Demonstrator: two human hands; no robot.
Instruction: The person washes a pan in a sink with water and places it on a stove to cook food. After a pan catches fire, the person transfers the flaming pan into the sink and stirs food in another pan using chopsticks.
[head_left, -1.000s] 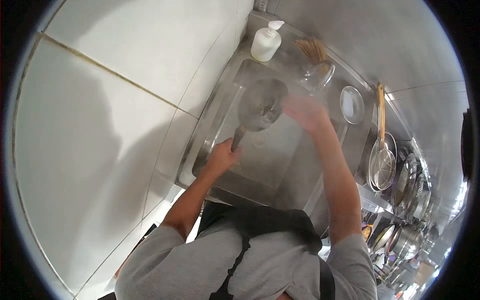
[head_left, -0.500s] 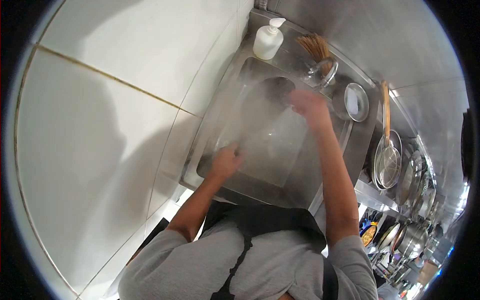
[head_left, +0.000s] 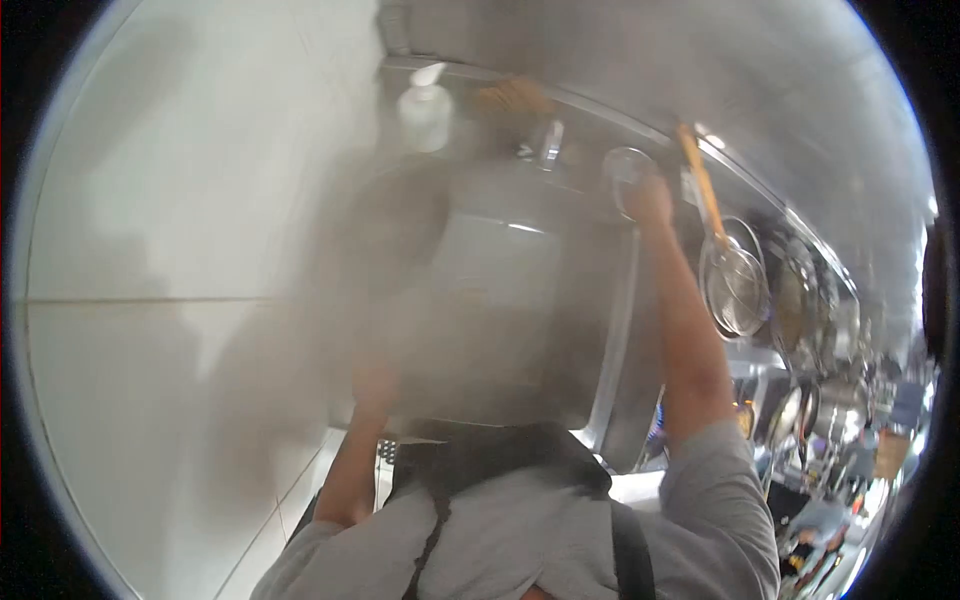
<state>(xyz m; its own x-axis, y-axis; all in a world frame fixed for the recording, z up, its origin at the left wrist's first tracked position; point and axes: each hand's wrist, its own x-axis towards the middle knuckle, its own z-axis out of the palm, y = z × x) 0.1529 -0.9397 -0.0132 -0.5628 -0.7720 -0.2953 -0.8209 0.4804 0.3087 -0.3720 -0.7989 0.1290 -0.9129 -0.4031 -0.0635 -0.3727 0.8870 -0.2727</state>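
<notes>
Steam blurs the steel sink [head_left: 612, 360]. A dark round pan [head_left: 400, 225], hazy in outline, is over the left part of the basin. Behind it, nearest my body, my left hand [head_left: 375, 380] appears closed on the handle end, though steam veils the fingers. My right hand [head_left: 652, 198] is at the small metal bowl [head_left: 622, 165] on the ledge right of the basin. The fingers overlap the bowl's right side and are too blurred to show a grip.
A white pump bottle [head_left: 425, 115] stands at the back left, beside a straw brush [head_left: 515, 97] and the tap [head_left: 552, 145]. Wire strainers [head_left: 738, 290] with a wooden handle hang at right. Several pans and utensils lie beyond. A tiled wall [head_left: 150, 380] borders the left.
My right hand has moved from the pan's far side to the small bowl at right. The pan has shifted left, and steam is thicker. The whole view has turned somewhat.
</notes>
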